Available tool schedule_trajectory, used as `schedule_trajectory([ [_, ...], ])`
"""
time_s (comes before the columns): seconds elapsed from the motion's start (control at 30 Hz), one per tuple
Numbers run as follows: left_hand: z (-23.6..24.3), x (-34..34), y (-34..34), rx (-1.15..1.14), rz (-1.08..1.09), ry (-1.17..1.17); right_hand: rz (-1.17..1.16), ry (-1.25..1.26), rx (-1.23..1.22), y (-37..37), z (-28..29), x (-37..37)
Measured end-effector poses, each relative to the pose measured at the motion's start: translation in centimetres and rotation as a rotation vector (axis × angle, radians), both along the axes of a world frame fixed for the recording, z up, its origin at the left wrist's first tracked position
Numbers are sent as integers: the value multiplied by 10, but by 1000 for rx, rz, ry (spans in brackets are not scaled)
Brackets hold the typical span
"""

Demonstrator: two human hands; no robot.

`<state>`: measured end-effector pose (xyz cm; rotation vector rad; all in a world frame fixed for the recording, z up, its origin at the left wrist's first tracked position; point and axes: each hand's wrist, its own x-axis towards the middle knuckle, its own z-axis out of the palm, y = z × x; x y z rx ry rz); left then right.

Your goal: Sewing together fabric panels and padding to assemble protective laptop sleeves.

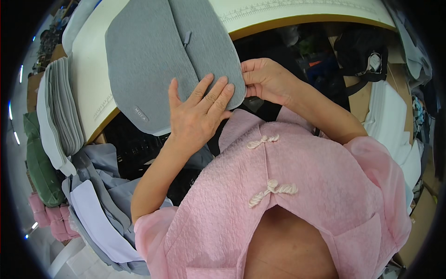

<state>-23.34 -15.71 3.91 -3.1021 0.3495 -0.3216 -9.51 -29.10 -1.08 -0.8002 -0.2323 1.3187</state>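
A grey fabric piece (145,66) with rounded corners, a long seam, a dark zip pull (187,38) and a small label overhangs the front edge of the pale work table (88,83). My left hand (197,111) lies on its lower right part with the fingers spread. My right hand (265,81) has its fingers closed on the piece's right edge, the thumb and fingertips partly hidden by the fabric.
Stacked pale grey panels (62,111), a green bundle (39,165) and pink bundles (51,216) stand at left, above grey and white cloth pieces (100,218). At right are a black bag (353,49), white material (383,121) and cardboard. The table's curved edge crosses the top.
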Motion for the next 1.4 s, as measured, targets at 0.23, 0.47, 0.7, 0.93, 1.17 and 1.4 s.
schedule_trajectory([
  [0.23, -10, 3, -11, -38, 5, -213, -54, 63, -12, 1, 3, -2],
  [0.47, -18, 3, -9, -29, -17, -318, -76, -105, -115, -7, 16, -4],
  [0.7, -15, -2, -13, -86, -46, -301, -427, -2124, 303, -17, 18, -6],
  [0.93, 7, -31, 50, -847, 627, -419, -380, -2104, 372, -18, 13, 3],
  [1.17, -26, -58, 101, -1916, 1006, -338, -422, -2118, 416, -10, 12, 0],
  [1.4, 12, -66, 125, -438, 1207, -284, -356, -2107, 407, -14, 14, 3],
])
